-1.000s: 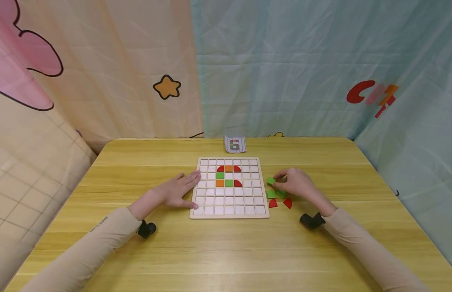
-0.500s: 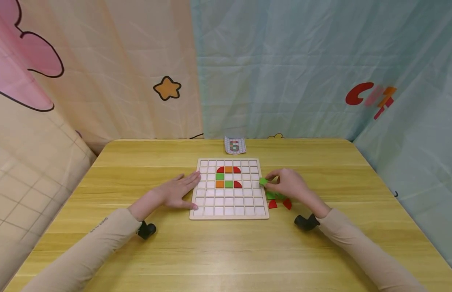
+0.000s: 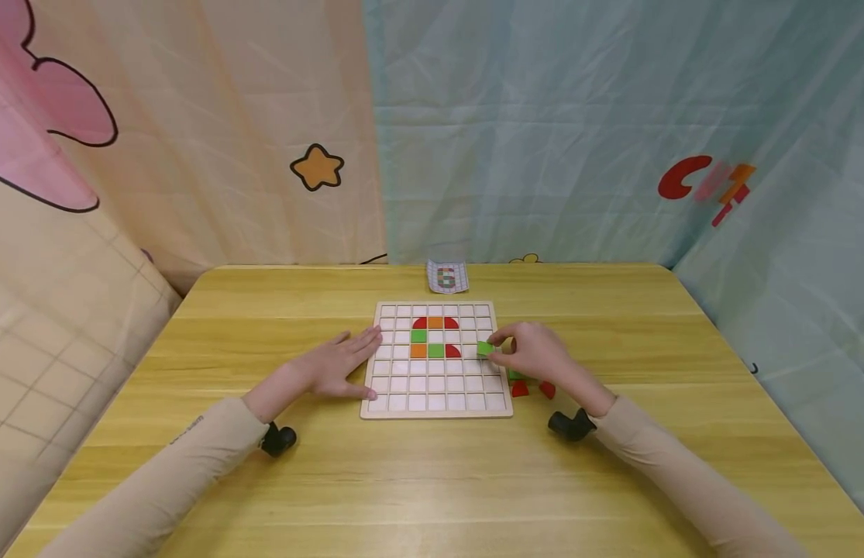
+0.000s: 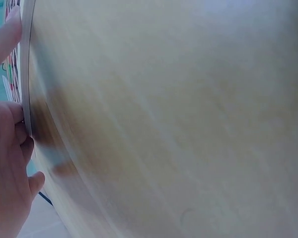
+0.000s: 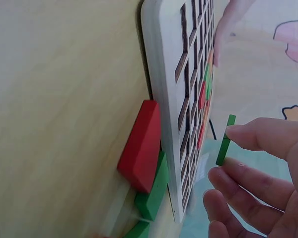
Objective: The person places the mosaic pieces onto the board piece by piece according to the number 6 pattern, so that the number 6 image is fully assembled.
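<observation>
A pale wooden grid board [image 3: 435,414] lies on the table, with red, orange and green tiles set in several of its cells. My right hand [image 3: 532,353] pinches a green square tile [image 3: 484,349] between thumb and fingers, over the right columns of the board. In the right wrist view that green tile [image 5: 226,140] stands edge-on between the fingertips, raised off the grid. My left hand [image 3: 337,364] rests flat with fingers spread, fingertips on the board's left edge. The left wrist view has the left hand [image 4: 7,163] at the board's side rim [image 4: 26,64].
Red quarter-round tiles [image 3: 519,388] and green tiles [image 5: 153,191] lie beside the board's right edge, partly beneath the right hand. A small printed pattern card [image 3: 447,277] lies behind the board. Curtains [image 3: 543,155] hang beyond the table's far edge.
My right hand has picked the green square tile up from the loose pieces and carried it left over the board. The left hand has stayed in place.
</observation>
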Available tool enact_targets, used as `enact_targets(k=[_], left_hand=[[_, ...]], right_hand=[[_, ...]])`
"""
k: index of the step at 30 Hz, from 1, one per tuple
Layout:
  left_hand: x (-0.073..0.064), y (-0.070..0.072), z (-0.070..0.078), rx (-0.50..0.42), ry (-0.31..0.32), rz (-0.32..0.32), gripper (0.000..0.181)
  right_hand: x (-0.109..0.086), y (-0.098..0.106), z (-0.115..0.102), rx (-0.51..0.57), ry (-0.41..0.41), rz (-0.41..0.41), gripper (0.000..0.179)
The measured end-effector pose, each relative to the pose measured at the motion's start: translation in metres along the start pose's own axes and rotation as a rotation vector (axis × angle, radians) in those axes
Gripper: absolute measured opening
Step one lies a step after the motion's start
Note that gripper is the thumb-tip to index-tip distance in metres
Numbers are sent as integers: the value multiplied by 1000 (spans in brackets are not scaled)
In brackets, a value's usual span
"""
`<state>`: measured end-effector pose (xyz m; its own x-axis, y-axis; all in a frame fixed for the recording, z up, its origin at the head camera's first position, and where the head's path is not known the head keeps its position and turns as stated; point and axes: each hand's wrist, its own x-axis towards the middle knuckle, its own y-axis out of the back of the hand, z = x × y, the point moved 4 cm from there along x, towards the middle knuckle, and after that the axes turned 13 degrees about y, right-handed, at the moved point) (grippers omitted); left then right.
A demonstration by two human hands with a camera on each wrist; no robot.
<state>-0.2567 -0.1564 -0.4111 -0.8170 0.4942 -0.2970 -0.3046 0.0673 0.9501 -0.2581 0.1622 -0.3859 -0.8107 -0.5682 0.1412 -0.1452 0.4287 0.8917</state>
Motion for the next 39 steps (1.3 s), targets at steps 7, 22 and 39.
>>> enact_targets(k=[7, 22, 39], left_hand=[[0, -2, 0, -4, -3, 1, 99], [0, -1, 0, 10, 7, -5, 99], [0, -1, 0, 9, 1, 2, 100]], right_hand=[[8, -9, -9, 19, 38, -8, 26], [22, -25, -25, 14, 90, -44, 25], [27, -31, -32, -40, 110, -73, 22]])
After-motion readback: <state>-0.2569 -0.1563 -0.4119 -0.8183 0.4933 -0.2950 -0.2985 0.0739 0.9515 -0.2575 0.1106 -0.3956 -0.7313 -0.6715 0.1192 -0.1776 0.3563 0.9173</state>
